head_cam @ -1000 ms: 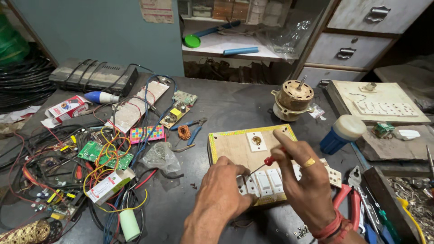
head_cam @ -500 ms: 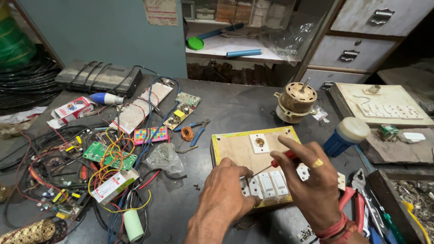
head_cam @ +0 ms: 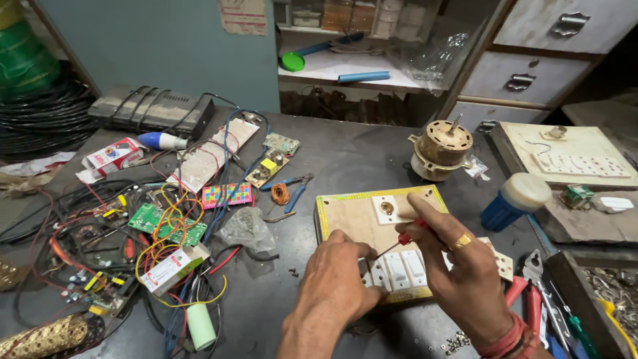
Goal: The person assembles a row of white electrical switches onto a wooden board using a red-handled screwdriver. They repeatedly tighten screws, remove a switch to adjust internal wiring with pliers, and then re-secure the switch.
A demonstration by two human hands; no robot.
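Right hand (head_cam: 465,279): grip pinching red-handled screwdriver (head_cam: 393,244), tip angled down-left.
Left hand (head_cam: 335,286): grip clenched, pressing switchboard (head_cam: 359,219).
Switchboard: beneath both grips, on tabletop (head_cam: 359,159); wooden, white switches.

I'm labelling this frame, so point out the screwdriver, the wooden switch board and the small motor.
screwdriver (head_cam: 403,238): head view, red handle.
wooden switch board (head_cam: 351,218): head view, bare wooden face.
small motor (head_cam: 441,145): head view, brass-coloured top housing.

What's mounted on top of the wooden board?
On the wooden board: a round socket plate and white switches. The left hand and right hand, holding a screwdriver, hide part of them.
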